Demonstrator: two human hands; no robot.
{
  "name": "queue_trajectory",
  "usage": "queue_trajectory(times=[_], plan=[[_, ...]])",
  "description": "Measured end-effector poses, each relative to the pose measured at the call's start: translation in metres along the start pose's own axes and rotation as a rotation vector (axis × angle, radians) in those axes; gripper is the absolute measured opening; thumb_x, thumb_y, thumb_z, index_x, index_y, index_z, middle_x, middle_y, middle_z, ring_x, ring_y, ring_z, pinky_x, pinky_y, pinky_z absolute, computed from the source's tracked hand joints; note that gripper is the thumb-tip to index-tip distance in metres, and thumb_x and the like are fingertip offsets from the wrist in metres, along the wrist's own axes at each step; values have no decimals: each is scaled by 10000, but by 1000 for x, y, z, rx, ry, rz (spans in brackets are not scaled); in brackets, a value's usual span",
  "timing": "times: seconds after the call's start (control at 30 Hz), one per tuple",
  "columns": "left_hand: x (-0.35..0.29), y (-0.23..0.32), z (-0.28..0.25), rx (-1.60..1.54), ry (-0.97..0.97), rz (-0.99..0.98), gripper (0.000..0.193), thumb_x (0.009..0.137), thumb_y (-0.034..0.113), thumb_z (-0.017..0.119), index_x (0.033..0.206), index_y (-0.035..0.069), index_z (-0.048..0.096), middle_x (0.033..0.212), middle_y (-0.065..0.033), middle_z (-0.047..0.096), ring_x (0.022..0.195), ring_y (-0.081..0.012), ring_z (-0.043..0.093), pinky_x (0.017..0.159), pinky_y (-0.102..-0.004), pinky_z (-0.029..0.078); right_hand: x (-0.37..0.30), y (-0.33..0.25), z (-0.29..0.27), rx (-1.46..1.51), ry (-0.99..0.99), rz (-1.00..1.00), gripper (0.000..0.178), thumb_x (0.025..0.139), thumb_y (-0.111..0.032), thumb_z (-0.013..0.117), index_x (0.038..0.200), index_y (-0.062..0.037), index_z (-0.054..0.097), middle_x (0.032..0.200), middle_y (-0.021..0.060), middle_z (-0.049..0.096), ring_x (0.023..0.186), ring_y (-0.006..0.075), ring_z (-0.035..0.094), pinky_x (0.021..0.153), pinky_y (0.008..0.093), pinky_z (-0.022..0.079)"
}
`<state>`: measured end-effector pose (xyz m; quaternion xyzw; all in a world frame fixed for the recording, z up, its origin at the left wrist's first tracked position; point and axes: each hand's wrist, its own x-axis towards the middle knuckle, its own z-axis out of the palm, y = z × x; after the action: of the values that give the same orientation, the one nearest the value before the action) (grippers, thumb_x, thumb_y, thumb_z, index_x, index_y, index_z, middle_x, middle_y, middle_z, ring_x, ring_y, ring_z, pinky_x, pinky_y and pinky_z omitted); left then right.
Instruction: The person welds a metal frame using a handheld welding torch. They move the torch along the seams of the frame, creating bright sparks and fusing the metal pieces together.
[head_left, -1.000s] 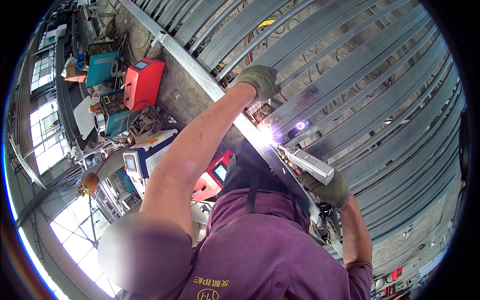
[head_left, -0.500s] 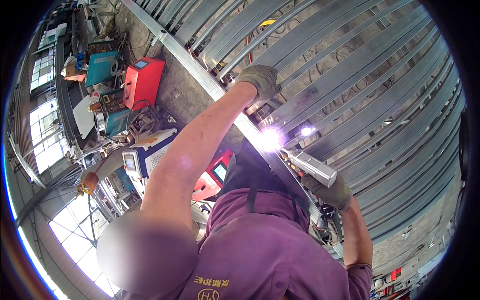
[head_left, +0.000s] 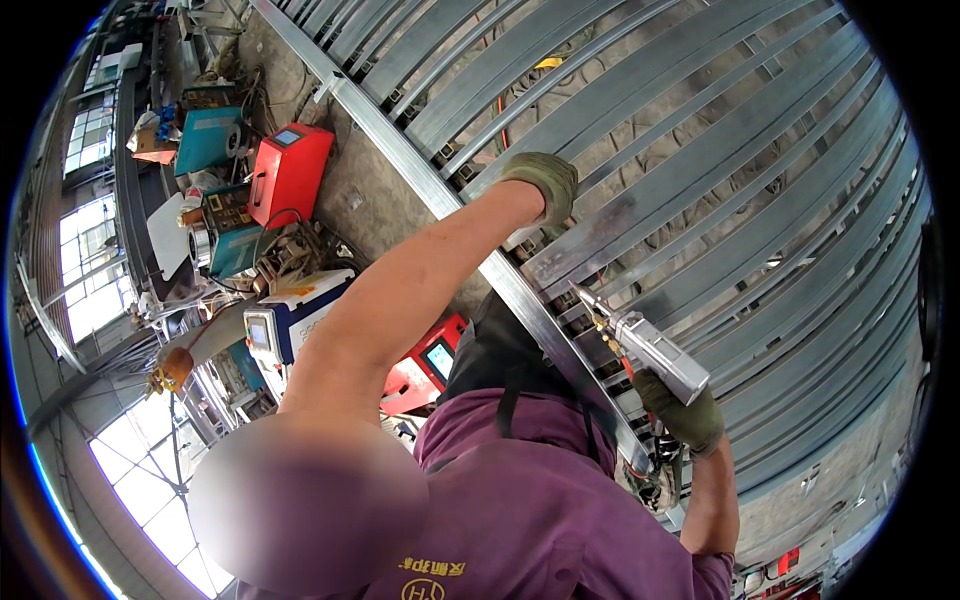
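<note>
sparks are out, torch is off the rail

ok so the big change: half a second ago there's a bright glare at the edge of the long metal rail [head_left: 400,157], now it's gone and you can actually see the joint area. the silver torch [head_left: 655,350] has pulled back too. its pointed tip sits over the slats, near the end of a wide flat bar [head_left: 660,195], just beside the rail and apart from it as far as i can see.

my read is that welding is paused at that spot. can't tell if the seam is finished, too small to judge.

right hand [head_left: 685,408], green glove, is wrapped around the torch body from below, though some fingers are hidden. left hand [head_left: 545,188], also gloved, has shifted a little and is on the bars farther up, next to the rail. its fingers look curled, but can't tell if they're grasping a bar or just resting there.

off to the left, a red machine [head_left: 292,175] with a small screen stands on the floor, well apart from both hands.
</note>
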<state>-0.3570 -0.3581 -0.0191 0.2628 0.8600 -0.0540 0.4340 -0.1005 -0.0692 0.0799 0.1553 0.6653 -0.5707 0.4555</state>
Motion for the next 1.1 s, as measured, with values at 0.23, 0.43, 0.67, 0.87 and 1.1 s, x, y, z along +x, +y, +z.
queue_trajectory(times=[0.23,0.43,0.67,0.87,1.1], plan=[[16,-15,5,-14,-30,24,328,934,289,700,1124,65,845,1145,-197,814,1049,-364,793,911,-464,611,47,-55,13,-6,-20,-95,422,1051,-261,782,1394,-27,707,1188,67,789,1038,131,691,903,326,578],[21,-14,-1,-10,-44,24,326,916,285,715,1125,71,845,1166,-197,809,1081,-360,785,917,-472,607,96,-54,30,88,-90,-166,471,1044,-289,814,1421,-34,695,1231,82,788,1070,136,677,950,325,571],[8,-7,-16,4,-86,41,330,918,280,713,1143,77,842,1177,-193,806,1064,-357,784,909,-465,605,109,-51,39,110,-123,-141,468,1046,-290,811,1432,-51,697,1249,72,794,1095,143,693,958,330,575],[6,-4,-20,0,-93,26,343,914,288,719,1166,90,841,1189,-176,809,1056,-354,783,902,-462,606,115,-54,44,105,-156,-58,428,1036,-227,817,1410,-47,712,1278,87,796,1165,151,719,963,332,593],[5,-1,-23,27,-110,29,343,902,286,727,1165,99,845,1180,-175,811,1044,-360,786,890,-467,609,121,-40,48,63,-165,-145,420,1037,-195,805,1409,-32,700,1293,95,789,1162,171,742,973,321,615]])
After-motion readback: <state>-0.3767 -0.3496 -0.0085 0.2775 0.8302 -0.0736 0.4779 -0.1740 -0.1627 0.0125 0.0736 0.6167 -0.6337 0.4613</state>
